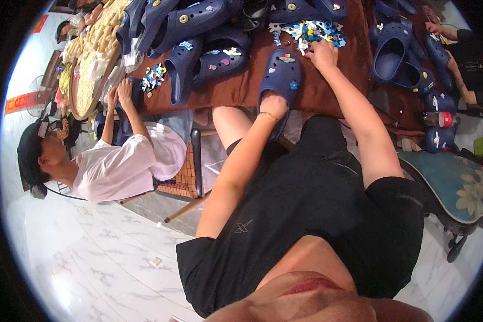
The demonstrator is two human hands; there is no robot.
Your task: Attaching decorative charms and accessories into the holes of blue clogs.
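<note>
A navy clog (280, 67) with several colourful shoe charms on its upper lies at the table's near edge, toe pointing away. Inside its foot opening is my left hand (274, 103), holding the clog from within; the toe part hides the fingers. My right hand (324, 55) reaches to the near side of a heap of loose shoe charms (306, 33), blue, white, yellow and black. Its fingers are bent down together at the heap's edge, and whatever is between them is hidden.
More navy clogs (201, 20) are piled at the back left, others (390, 53) at the right. A smaller charm heap (153, 77) lies left on the brown tablecloth (236, 91). A person in white (118, 166) works at the left, another person (469, 70) at the far right.
</note>
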